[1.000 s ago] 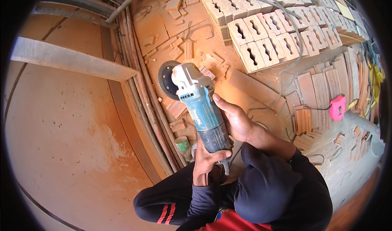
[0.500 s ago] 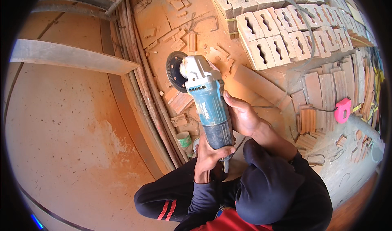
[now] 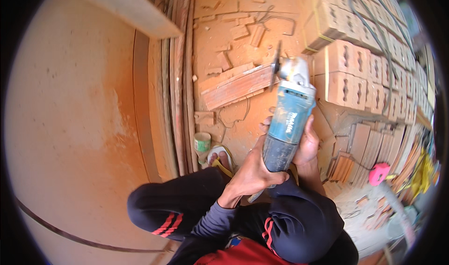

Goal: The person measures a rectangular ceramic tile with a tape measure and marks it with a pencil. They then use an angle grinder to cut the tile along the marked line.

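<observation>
- Angle grinder [image 3: 289, 117], teal with a black rear end [image 3: 279, 156]: it's up off the dusty orange floor [image 3: 241, 141], out in front of the person's dark trousers [image 3: 299, 218], metal head [image 3: 296, 71] pointing away from the body.
- The left hand [image 3: 252, 170] is wrapped round the black rear end, its thumb laid across it.
- The right hand [image 3: 307, 149] cups the tool from its right side, thumb along the casing; its fingers run underneath, so I can't tell how hard they grip.
- The black disc [image 3: 277, 64] shows nearly edge-on by the right end of a reddish clay strip [image 3: 238, 88]; whether they touch, I can't tell.
- A green-and-white container [image 3: 202, 143] stands beside a sandalled foot [image 3: 220, 158].
- Over on the right, slotted bricks [image 3: 346, 94] are stacked, with a pink tape measure [image 3: 379, 174] nearer the person.
</observation>
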The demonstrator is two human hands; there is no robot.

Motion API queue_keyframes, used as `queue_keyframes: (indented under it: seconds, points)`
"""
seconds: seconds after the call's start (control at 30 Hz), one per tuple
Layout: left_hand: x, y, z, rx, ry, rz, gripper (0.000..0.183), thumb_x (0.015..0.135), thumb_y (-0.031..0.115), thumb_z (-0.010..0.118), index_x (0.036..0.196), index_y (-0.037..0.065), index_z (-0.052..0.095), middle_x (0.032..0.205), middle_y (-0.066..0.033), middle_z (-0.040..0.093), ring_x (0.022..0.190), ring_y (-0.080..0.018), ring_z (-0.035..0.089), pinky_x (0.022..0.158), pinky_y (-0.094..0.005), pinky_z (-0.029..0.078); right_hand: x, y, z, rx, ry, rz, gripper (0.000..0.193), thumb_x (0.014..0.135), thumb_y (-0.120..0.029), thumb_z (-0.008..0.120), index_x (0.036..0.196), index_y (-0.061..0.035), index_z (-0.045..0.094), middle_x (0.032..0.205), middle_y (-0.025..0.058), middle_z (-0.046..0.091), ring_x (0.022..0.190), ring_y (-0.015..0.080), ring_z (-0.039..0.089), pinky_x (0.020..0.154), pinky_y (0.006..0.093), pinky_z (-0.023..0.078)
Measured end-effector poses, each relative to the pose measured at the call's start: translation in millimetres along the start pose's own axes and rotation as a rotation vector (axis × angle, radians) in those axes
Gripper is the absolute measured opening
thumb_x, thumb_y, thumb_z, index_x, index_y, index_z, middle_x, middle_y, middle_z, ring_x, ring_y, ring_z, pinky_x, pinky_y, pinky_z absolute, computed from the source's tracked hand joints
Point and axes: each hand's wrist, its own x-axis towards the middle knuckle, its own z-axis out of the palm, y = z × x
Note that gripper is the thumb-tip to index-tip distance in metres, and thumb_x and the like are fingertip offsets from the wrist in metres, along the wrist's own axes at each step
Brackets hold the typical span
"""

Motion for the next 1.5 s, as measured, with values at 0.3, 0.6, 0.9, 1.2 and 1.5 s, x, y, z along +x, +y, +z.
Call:
queue_keyframes:
  seconds: [0.3, 0.6, 0.9, 1.2, 1.5]
  points:
    - [4.3, -8.5, 0.2, 0.102, -0.058, -0.121, 0.096, 0.061, 0.018, 0.078, 0.135, -0.012, 0.025, 0.121, -0.0257, 0.052, 0.114, -0.0332, 0.053, 0.099, -0.0376, 0.04, -3.3, 0.2, 3.7, 0.065, 0.154, -0.014, 0.082, 0.091, -0.063, 0.033, 0.134, 0.0066, 0.036, 0.113, 0.0258, 0.055, 0.101, 0.038, 0.058, 0.099, 0.0546, 0.039]
    - [6.2, 4.9, -6.2, 0.076, -0.135, -0.2, 0.099, 0.064, 0.018, 0.077, 0.136, -0.015, 0.019, 0.116, -0.031, 0.053, 0.112, -0.0359, 0.055, 0.097, -0.0381, 0.041, -10.2, -3.9, 15.3, -0.071, 0.337, -0.006, 0.081, 0.093, -0.062, 0.028, 0.135, 0.0073, 0.035, 0.111, 0.0238, 0.055, 0.095, 0.0358, 0.059, 0.1, 0.053, 0.039]
    - [11.5, 16.1, -13.7, 0.094, -0.194, -0.391, 0.101, 0.067, 0.018, 0.076, 0.138, -0.016, 0.013, 0.111, -0.0315, 0.056, 0.107, -0.0369, 0.058, 0.092, -0.0375, 0.045, -9.3, -4.3, 0.0, -0.035, 0.296, 0.029, 0.072, 0.094, -0.058, 0.032, 0.135, 0.0012, 0.037, 0.119, 0.0231, 0.053, 0.104, 0.0383, 0.057, 0.096, 0.0541, 0.041]
    - [21.3, 6.6, -25.6, 0.174, -0.084, -0.228, 0.105, 0.068, 0.021, 0.077, 0.139, -0.016, 0.008, 0.12, -0.0351, 0.051, 0.117, -0.0406, 0.053, 0.097, -0.0383, 0.043, 32.2, 6.1, 21.2, 0.069, 0.354, 0.017, 0.072, 0.092, -0.06, 0.035, 0.125, 0.0029, 0.046, 0.103, 0.0195, 0.056, 0.087, 0.0338, 0.056, 0.085, 0.0467, 0.045]
    - [20.5, -4.5, -16.1, 0.094, -0.031, -0.128, 0.089, 0.072, 0.02, 0.072, 0.134, -0.013, 0.018, 0.1, -0.029, 0.06, 0.098, -0.0379, 0.063, 0.086, -0.0384, 0.049, 27.9, -3.1, 22.0, 0.076, 0.409, 0.064, 0.068, 0.094, -0.056, 0.035, 0.127, 0.0026, 0.046, 0.106, 0.0223, 0.058, 0.089, 0.0357, 0.058, 0.084, 0.0466, 0.047]
